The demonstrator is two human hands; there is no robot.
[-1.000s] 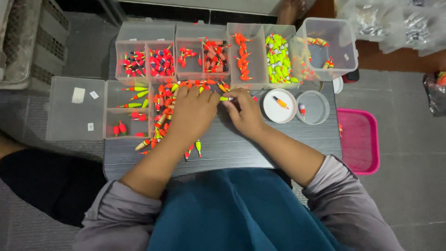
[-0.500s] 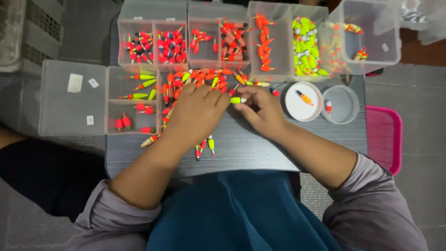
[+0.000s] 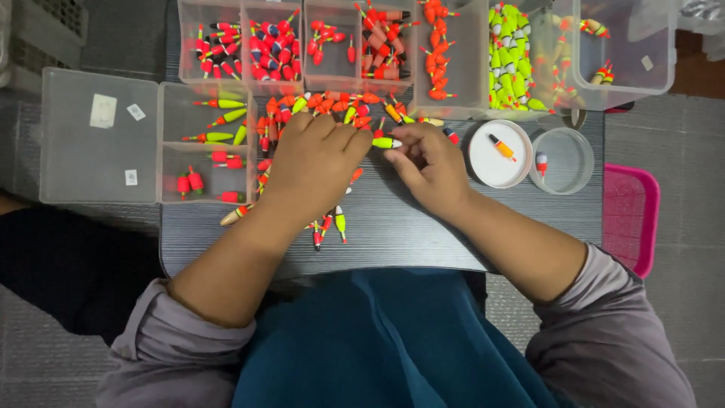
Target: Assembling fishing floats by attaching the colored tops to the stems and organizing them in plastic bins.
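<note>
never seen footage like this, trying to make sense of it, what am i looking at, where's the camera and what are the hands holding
The camera sits on a person's head and looks straight down, so the two bare arms are that person's own. There is no machine. They sit at a dark table strewn with small fishing floats in orange, red and yellow-green. Clear compartment boxes along the far edge hold floats grouped by colour. A round white lid and a clear round tub sit to the right. The left hand and right hand meet at one yellow-green float, pinched between their fingertips.
</note>
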